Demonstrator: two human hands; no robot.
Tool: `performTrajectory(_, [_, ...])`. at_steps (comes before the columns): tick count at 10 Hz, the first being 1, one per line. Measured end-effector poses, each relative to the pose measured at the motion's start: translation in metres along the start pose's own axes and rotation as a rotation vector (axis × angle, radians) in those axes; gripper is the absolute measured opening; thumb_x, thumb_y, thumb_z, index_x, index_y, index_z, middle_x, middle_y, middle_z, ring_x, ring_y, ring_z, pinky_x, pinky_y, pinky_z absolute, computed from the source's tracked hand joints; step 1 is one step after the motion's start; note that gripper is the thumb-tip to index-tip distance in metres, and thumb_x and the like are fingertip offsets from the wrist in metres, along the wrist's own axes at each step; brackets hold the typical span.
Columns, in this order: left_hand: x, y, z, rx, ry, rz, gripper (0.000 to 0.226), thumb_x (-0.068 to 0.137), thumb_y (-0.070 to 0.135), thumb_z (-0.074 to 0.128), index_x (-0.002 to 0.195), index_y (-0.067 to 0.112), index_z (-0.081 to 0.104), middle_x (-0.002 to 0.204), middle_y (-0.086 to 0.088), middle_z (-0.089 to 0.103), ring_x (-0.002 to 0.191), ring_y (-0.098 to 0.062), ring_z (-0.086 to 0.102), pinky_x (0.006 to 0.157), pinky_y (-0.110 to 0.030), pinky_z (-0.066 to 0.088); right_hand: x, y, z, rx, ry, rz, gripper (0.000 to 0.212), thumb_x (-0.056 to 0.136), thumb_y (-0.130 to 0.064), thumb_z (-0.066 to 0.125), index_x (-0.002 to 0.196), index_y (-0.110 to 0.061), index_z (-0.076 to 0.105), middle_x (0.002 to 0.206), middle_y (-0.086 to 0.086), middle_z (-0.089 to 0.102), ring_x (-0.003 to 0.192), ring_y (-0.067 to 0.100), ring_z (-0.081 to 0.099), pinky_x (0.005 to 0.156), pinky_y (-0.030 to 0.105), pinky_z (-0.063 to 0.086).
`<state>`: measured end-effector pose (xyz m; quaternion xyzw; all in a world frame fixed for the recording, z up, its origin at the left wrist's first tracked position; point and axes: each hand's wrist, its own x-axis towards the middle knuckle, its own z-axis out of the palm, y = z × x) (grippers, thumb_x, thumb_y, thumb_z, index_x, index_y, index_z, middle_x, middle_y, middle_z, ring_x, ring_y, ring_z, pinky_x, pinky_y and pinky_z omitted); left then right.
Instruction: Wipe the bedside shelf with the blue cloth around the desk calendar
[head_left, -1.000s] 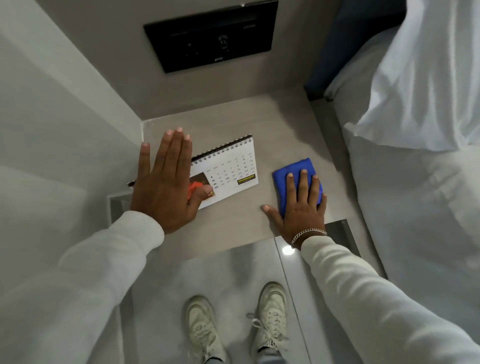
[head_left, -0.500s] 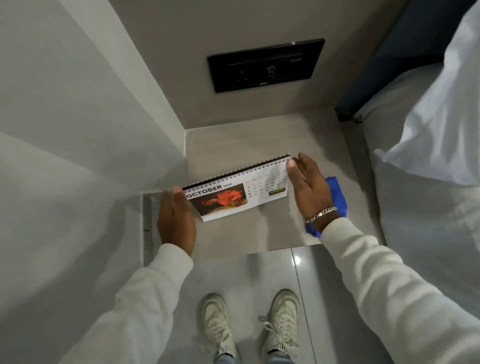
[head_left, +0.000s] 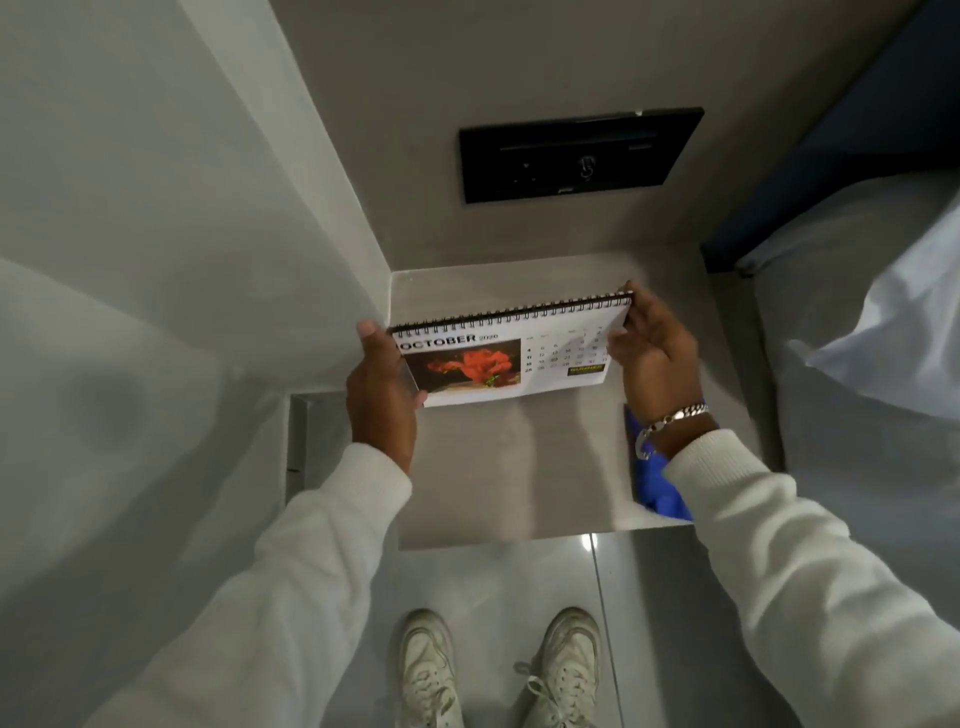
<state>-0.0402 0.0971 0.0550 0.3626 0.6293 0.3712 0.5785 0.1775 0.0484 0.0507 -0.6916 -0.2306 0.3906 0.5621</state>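
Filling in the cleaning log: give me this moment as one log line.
phase: calendar held | left hand: grips desk calendar left edge | right hand: grips right edge | blue cloth: on shelf, unheld

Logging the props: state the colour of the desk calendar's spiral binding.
Black, along the top edge of the desk calendar; head view shows it.

Pretty plain grey alcove: smooth walls (head_left: 156, 182) on the left and back, a black switch panel (head_left: 579, 155) set into the back wall, glossy grey floor tiles (head_left: 519, 577) catching a glare, and white bedding (head_left: 872, 322) along the right edge.
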Motion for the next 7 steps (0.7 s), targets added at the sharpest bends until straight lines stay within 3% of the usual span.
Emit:
performTrajectory(1, [0.025,0.022,0.009,-0.006,-0.022,0.019,0.052,0.094,0.066,0.019,0.101,0.038,0.062,0.097,0.02,0.066,0.072,0.02,0.062,0.084,-0.037,0.053,0.027,-0.018,0.009,0.018,-0.022,0.013,0.056,0.079,0.01,0.044,0.132,-0.007,0.047,0.131,0.017,0.057,0.109,0.027,0.057,0.094,0.046,0.046])
performTrajectory(2, [0.051,0.034,0.015,0.019,-0.02,0.028,0.065,0.094,0.066,0.018,0.12,0.025,0.061,0.104,0.013,0.069,0.081,0.012,0.064,0.085,-0.038,0.055,0.051,-0.026,0.016,-0.014,-0.06,-0.001,0.057,0.08,0.014,0.043,0.131,-0.01,0.048,0.124,0.01,0.061,0.106,0.022,0.059,0.093,0.045,0.05])
performTrajectory(3, [0.073,0.039,0.021,-0.009,-0.017,0.012,0.067,0.094,0.065,0.02,0.126,0.021,0.058,0.106,0.012,0.068,0.082,0.009,0.063,0.083,-0.036,0.055,0.071,-0.026,0.023,-0.061,-0.082,-0.013,0.059,0.078,0.015,0.046,0.132,-0.011,0.049,0.125,0.007,0.061,0.108,0.021,0.06,0.091,0.042,0.053])
performTrajectory(4, [0.083,0.036,0.023,0.019,-0.04,0.024,0.064,0.096,0.062,0.021,0.123,0.018,0.058,0.116,0.002,0.066,0.089,0.001,0.062,0.078,-0.034,0.053,0.085,-0.022,0.029,0.078,-0.044,0.038,0.059,0.077,0.013,0.043,0.132,-0.007,0.048,0.116,0.004,0.062,0.095,0.015,0.06,0.086,0.034,0.051])
performTrajectory(5, [0.083,0.032,0.022,0.057,-0.068,0.023,0.065,0.095,0.064,0.019,0.126,0.02,0.056,0.12,0.003,0.063,0.1,-0.007,0.06,0.08,-0.032,0.051,0.084,-0.017,0.029,0.108,-0.051,0.082,0.062,0.071,0.004,0.046,0.132,-0.005,0.047,0.104,-0.001,0.065,0.086,0.013,0.059,0.079,0.03,0.048])
performTrajectory(6, [0.084,0.035,0.022,0.048,-0.1,0.01,0.052,0.095,0.064,0.02,0.11,0.031,0.057,0.107,0.013,0.062,0.096,-0.003,0.056,0.081,-0.03,0.047,0.083,-0.012,0.028,0.117,-0.071,0.111,0.066,0.069,0.0,0.049,0.134,-0.008,0.045,0.121,0.006,0.062,0.097,0.016,0.058,0.079,0.029,0.047])
performTrajectory(7, [0.075,0.048,0.023,0.078,-0.081,0.071,0.039,0.097,0.061,0.024,0.083,0.042,0.054,0.085,0.026,0.058,0.079,0.007,0.055,0.078,-0.025,0.043,0.074,-0.024,0.023,0.042,-0.033,0.071,0.064,0.079,0.009,0.053,0.139,-0.013,0.041,0.14,0.008,0.052,0.109,0.015,0.055,0.083,0.028,0.048])
